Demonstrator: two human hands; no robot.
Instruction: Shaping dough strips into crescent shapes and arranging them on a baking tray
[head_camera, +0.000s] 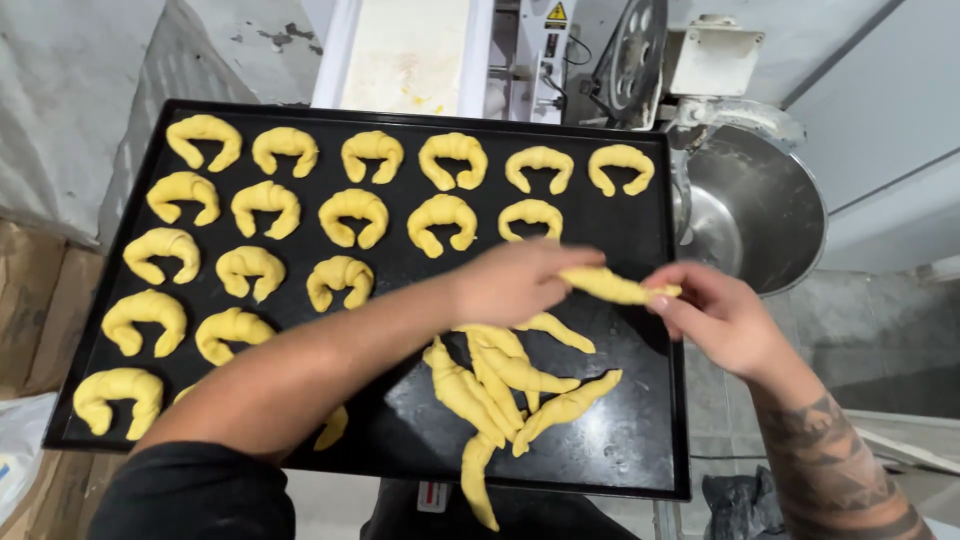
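Yellow dough roll (615, 287) between left hand (515, 282) and right hand (722, 318), above black tray (640, 450).

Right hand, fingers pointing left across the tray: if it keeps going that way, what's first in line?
Past the dough roll it holds, the right hand would probably meet the left hand gripping the roll's other end; depth is hard to judge.

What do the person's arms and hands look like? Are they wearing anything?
Both hands are bare, no gloves. The left hand comes out of a short black sleeve. The right hand has a forearm with dark patterned tattoo bands. No rings or watch show.
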